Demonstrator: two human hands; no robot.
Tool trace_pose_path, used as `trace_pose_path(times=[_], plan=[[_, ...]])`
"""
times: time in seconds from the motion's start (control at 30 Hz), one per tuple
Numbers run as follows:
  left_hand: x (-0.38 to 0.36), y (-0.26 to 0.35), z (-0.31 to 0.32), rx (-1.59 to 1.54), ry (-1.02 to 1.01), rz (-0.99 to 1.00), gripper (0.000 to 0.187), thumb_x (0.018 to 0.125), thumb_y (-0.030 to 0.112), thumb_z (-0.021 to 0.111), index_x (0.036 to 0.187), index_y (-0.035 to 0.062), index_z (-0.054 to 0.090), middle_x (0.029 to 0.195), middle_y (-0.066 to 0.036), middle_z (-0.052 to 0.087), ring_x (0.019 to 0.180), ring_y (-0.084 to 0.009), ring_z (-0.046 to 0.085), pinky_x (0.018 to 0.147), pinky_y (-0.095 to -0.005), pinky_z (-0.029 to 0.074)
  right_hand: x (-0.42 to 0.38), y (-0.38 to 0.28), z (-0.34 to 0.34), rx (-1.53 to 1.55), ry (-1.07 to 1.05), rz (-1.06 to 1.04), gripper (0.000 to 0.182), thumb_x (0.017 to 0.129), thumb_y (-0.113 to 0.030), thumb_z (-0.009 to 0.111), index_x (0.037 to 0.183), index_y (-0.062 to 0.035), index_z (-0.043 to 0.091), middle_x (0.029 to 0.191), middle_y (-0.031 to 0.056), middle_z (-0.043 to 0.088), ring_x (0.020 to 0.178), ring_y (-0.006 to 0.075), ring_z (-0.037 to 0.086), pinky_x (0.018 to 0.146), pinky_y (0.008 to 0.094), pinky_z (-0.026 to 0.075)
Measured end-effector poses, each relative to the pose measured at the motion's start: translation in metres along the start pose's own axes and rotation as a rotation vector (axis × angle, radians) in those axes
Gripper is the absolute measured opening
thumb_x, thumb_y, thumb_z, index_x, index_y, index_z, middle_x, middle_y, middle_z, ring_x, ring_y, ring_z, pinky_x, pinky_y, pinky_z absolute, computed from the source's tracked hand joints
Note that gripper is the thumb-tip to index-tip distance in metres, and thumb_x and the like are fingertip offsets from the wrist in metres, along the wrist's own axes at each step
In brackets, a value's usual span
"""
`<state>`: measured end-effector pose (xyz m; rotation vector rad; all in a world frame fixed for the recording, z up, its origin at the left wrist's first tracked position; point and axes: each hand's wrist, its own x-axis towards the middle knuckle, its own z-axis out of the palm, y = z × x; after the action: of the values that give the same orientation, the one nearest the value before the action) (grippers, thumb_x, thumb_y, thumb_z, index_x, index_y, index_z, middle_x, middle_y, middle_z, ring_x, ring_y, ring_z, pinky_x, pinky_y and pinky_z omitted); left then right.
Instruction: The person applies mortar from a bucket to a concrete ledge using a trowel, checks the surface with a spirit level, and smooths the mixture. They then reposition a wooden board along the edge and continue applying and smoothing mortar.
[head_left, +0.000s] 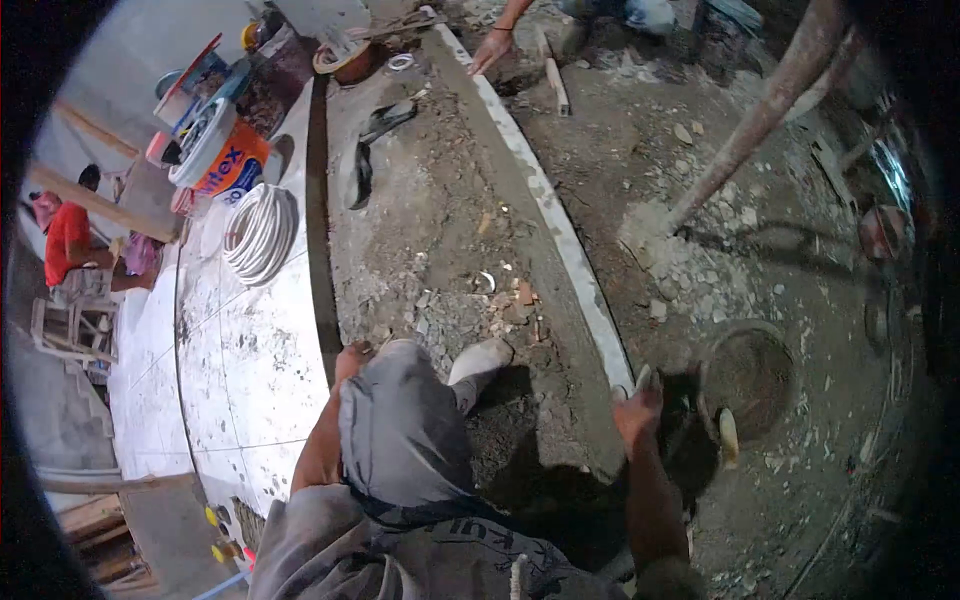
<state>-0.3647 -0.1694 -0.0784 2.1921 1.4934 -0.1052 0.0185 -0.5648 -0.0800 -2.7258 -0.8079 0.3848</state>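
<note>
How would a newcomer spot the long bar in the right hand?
From the white tiles, look right across the rubbly dirt. The long bar runs from the right hand past a co-worker's hand. Unlike the short wooden piece near its far end, it is pale, mottled and much longer.

At the edge of the tiled floor (pixel 255 350), the bent knee (pixel 402 385) partly hid the left hand (pixel 352 362), so what its fingers (pixel 364 348) touched could not be told. The right hand (pixel 638 405) covered the straightedge (pixel 556 218) at its near end. The view's top border cut off the co-worker's forearm (pixel 514 12). Folds broke up the lettering (pixel 500 542) on the grey shirt (pixel 430 555).
</note>
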Motion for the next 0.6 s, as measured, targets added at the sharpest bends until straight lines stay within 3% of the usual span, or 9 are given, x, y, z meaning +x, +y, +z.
trace_pose_path(times=[0.07,0.13,0.23,0.3,0.33,0.4,0.43,0.53,0.6], plan=[[0.058,-0.129,0.065,-0.437,0.005,0.164,0.038,0.079,0.028,0.06,0.108,0.0039,0.06,0.101,-0.015,0.063,0.091,-0.0291,0.061,0.075,-0.0355,0.049,0.001,-0.027,-0.017,-0.016,-0.105,0.115,0.072,0.08,-0.034,0.062,0.13,0.007,0.033,0.13,0.0277,0.038,0.124,0.0402,0.034,0.105,0.0443,0.027],[0.025,-0.086,0.036,-0.131,-0.011,0.059,0.038,0.079,0.028,0.06,0.109,0.0038,0.06,0.101,-0.015,0.063,0.09,-0.0287,0.061,0.075,-0.0352,0.049,0.002,-0.029,-0.01,-0.023,-0.191,0.157,0.072,0.08,-0.035,0.061,0.13,0.0077,0.033,0.13,0.0283,0.037,0.125,0.0409,0.032,0.105,0.044,0.026],[-0.003,-0.055,0.016,-0.04,-0.075,0.022,0.039,0.079,0.028,0.06,0.109,0.0036,0.06,0.1,-0.015,0.063,0.09,-0.0281,0.061,0.074,-0.0348,0.049,-0.004,-0.028,0.014,0.04,-0.174,0.085,0.071,0.08,-0.035,0.062,0.129,0.0076,0.034,0.131,0.0269,0.038,0.125,0.0395,0.032,0.105,0.0428,0.025],[-0.012,-0.051,0.012,-0.047,-0.117,0.021,0.039,0.079,0.028,0.059,0.109,0.0035,0.059,0.1,-0.015,0.063,0.089,-0.0278,0.061,0.074,-0.0346,0.049,-0.006,-0.044,-0.024,0.15,-0.113,-0.209,0.064,0.08,-0.034,0.061,0.126,0.0057,0.039,0.126,0.0266,0.042,0.119,0.0388,0.039,0.101,0.0435,0.03],[-0.02,-0.056,0.007,-0.043,-0.121,0.012,0.039,0.079,0.028,0.059,0.11,0.0034,0.059,0.1,-0.015,0.063,0.089,-0.0276,0.061,0.074,-0.0345,0.049,0.001,-0.033,-0.026,0.142,-0.109,-0.184,0.064,0.08,-0.034,0.061,0.126,0.0057,0.039,0.126,0.0266,0.042,0.119,0.0388,0.039,0.101,0.0435,0.03],[-0.026,-0.066,0.0,-0.032,-0.139,0.002,0.039,0.08,0.028,0.059,0.11,0.0033,0.059,0.099,-0.015,0.063,0.089,-0.0272,0.061,0.074,-0.0342,0.049,-0.01,0.008,-0.028,0.191,-0.346,0.137,0.056,0.081,-0.032,0.06,0.122,0.0031,0.043,0.12,0.0254,0.045,0.112,0.0372,0.045,0.096,0.0439,0.036],[-0.024,-0.068,-0.001,-0.029,-0.15,0.001,0.039,0.08,0.028,0.059,0.11,0.0032,0.059,0.099,-0.015,0.063,0.088,-0.027,0.061,0.074,-0.0341,0.049,-0.022,0.035,-0.031,0.187,-0.345,0.208,0.056,0.081,-0.032,0.06,0.122,0.0031,0.043,0.12,0.0254,0.045,0.112,0.0372,0.045,0.096,0.0439,0.036],[-0.026,-0.081,-0.01,-0.022,-0.152,-0.012,0.04,0.08,0.028,0.059,0.111,0.003,0.058,0.099,-0.015,0.063,0.088,-0.0264,0.061,0.073,-0.0337,0.049,-0.055,0.111,-0.049,-0.122,-0.185,0.129,0.04,0.085,-0.026,0.055,0.114,0.0021,0.048,0.113,0.0226,0.05,0.107,0.0365,0.049,0.09,0.0449,0.04],[-0.021,-0.076,-0.013,-0.012,-0.151,-0.008,0.04,0.08,0.028,0.059,0.111,0.0029,0.058,0.098,-0.015,0.063,0.087,-0.0261,0.061,0.073,-0.0335,0.048,-0.072,0.109,-0.077,-0.12,-0.06,0.204,0.033,0.085,-0.022,0.054,0.108,0.0008,0.052,0.112,0.021,0.052,0.106,0.037,0.05,0.089,0.0453,0.041]])
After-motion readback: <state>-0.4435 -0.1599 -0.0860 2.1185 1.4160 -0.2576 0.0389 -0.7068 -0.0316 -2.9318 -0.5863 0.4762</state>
